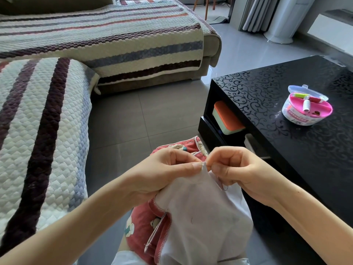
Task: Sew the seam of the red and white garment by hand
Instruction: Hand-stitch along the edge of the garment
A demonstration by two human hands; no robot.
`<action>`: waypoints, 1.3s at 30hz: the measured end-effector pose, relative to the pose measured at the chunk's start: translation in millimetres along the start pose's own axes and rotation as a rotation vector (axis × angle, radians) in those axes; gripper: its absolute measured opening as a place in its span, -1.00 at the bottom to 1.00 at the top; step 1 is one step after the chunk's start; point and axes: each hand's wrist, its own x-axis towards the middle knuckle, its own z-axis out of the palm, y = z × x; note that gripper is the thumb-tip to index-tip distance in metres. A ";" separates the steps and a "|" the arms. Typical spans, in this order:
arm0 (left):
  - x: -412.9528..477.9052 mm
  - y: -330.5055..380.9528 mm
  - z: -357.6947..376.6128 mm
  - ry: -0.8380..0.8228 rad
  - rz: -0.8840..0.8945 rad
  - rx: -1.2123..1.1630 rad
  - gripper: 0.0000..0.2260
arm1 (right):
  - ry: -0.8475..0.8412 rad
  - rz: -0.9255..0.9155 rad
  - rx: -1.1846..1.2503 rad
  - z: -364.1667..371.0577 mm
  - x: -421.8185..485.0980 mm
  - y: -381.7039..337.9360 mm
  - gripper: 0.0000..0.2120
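The red and white garment (198,211) lies bunched on my lap, its white lining turned outward and red printed fabric showing at the left and behind my fingers. My left hand (164,169) pinches a raised fold of the white fabric at the seam between thumb and forefinger. My right hand (235,167) is closed right beside it, fingertips pinched at the same fold; the needle itself is too small to make out. A dark thread loops below my right thumb against the white cloth.
A black patterned coffee table (286,146) stands at the right, bearing an open round sewing kit (307,106) with thread spools. An orange-lidded box (227,117) sits on its lower shelf. A striped quilted sofa (57,111) fills the left. Grey floor tiles lie between.
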 end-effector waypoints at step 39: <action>4.1 2.9 8.7 0.186 0.126 0.216 -0.91 | 0.583 -0.751 -1.004 27.1 3.7 -2.8 -0.90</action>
